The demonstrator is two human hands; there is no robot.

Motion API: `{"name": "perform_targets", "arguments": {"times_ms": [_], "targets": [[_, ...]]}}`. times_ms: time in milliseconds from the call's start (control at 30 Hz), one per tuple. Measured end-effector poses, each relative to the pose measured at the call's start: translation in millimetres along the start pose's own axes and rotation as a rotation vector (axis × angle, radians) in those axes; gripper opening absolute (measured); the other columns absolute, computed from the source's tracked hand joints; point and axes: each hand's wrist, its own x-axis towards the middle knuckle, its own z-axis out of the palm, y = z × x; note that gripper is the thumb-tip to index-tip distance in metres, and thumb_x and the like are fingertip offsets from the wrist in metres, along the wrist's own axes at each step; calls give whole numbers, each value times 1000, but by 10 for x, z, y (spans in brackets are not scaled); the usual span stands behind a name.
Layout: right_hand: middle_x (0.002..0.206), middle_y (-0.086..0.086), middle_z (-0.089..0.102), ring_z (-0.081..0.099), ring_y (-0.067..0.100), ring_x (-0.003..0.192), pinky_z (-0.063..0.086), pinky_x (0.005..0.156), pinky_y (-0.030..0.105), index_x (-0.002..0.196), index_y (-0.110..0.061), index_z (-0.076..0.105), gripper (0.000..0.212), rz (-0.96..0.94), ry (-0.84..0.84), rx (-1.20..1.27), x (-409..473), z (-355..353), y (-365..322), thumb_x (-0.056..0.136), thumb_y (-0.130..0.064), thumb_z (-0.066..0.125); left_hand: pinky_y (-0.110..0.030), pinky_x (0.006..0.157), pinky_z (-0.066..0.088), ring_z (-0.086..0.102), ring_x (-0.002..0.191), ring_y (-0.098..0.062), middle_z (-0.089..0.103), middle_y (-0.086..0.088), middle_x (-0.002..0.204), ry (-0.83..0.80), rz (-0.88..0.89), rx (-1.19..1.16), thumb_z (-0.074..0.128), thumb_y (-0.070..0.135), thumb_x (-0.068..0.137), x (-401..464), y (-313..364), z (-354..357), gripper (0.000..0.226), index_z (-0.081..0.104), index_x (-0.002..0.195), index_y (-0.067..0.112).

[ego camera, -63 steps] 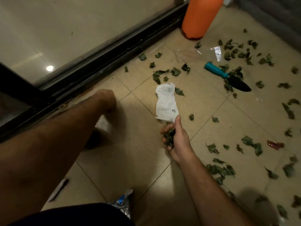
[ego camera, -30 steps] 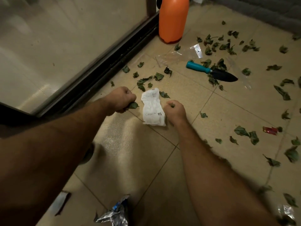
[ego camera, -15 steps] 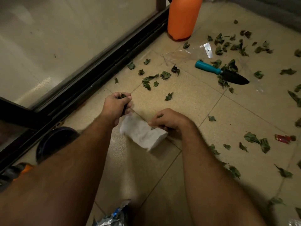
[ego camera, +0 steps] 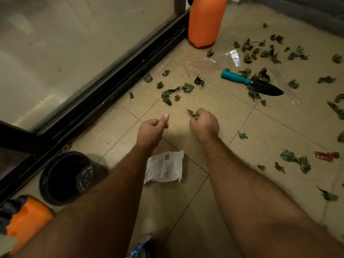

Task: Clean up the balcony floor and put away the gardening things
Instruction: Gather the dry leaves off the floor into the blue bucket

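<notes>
Dry green leaves lie scattered over the beige floor tiles, thickest at the upper right. My right hand grips a clump of leaves, and a few stick out past its knuckles. My left hand is curled into a fist with the thumb up, and a dark scrap of leaf shows at its fingers. A crumpled white packet lies on the floor between my forearms. A trowel with a teal handle and black blade rests among leaves at the right.
An orange sprayer bottle stands by the sliding-door track. A dark round pot and an orange object sit at the lower left. A clear plastic bag, a red wrapper and a foil wrapper lie on the floor.
The white packet left my hands and now lies on the floor nearer to me. Both hands moved forward towards the leaves, and the right hand picked up another leaf.
</notes>
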Motion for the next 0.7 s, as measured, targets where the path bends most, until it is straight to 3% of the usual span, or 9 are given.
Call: {"name": "perform_targets", "arguments": {"times_ms": [100, 167, 233, 267, 367, 433, 567, 633, 700], "targets": [[70, -2, 51, 43, 15, 63, 27, 52, 25, 82, -18, 54, 12, 35, -84, 279, -97, -107, 48, 92, -24, 54, -27, 57, 38, 46, 59, -15, 53, -3, 68, 15, 32, 67, 56, 44, 97, 5, -12, 86, 34, 66, 81, 16], [64, 0, 50, 42, 15, 58, 30, 51, 26, 75, -15, 55, 14, 188, -169, 792, -190, -186, 109, 89, -17, 53, -28, 57, 39, 47, 58, -15, 53, -2, 66, 14, 50, 94, 55, 42, 98, 18, 15, 153, 31, 64, 78, 19], [67, 5, 60, 47, 16, 55, 35, 49, 28, 86, -11, 64, 15, 348, -228, 1221, -348, -296, 190, 88, -10, 49, -28, 57, 39, 47, 57, -15, 53, -1, 65, 0, 65, 114, 55, 40, 98, 3, 36, 244, 32, 67, 82, 16], [72, 6, 65, 49, 15, 54, 36, 47, 26, 96, -13, 66, 20, 379, -236, 1316, -438, -342, 249, 89, -8, 48, -28, 59, 40, 47, 58, -15, 54, 0, 65, -11, 67, 123, 55, 39, 98, -24, 45, 301, 33, 69, 86, 13], [83, 4, 71, 50, 11, 51, 36, 45, 22, 106, -27, 67, 27, 381, -229, 1349, -697, -502, 468, 94, -9, 51, -34, 70, 48, 55, 68, -17, 61, -1, 74, -71, 92, 153, 55, 39, 98, -163, 65, 539, 35, 73, 96, 8], [85, 5, 69, 51, 11, 52, 38, 45, 22, 101, -24, 67, 21, 409, -184, 1299, -869, -643, 709, 94, -9, 55, -32, 79, 49, 62, 85, -21, 70, -6, 93, -133, 110, 223, 58, 39, 96, -295, 65, 756, 33, 72, 103, 11], [67, -1, 63, 49, 11, 50, 39, 50, 26, 90, -19, 55, 15, 541, -68, 1327, -1176, -896, 1261, 91, -4, 57, -26, 77, 41, 64, 101, -26, 71, -8, 109, -311, 190, 454, 54, 42, 98, -670, 63, 1135, 33, 70, 112, 16], [68, -1, 61, 49, 13, 52, 42, 52, 27, 89, -18, 56, 6, 586, 3, 1267, -1294, -973, 1475, 92, -14, 60, -27, 73, 40, 64, 97, -25, 69, -8, 106, -373, 226, 555, 52, 44, 99, -882, -5, 1267, 36, 67, 113, 14], [66, -2, 58, 49, 12, 52, 43, 52, 25, 81, -18, 56, 23, 622, 72, 1233, -1407, -1018, 1589, 97, -35, 58, -29, 72, 41, 61, 93, -22, 67, -6, 106, -385, 221, 641, 56, 49, 96, -1043, -124, 1353, 40, 63, 116, 14]]}}
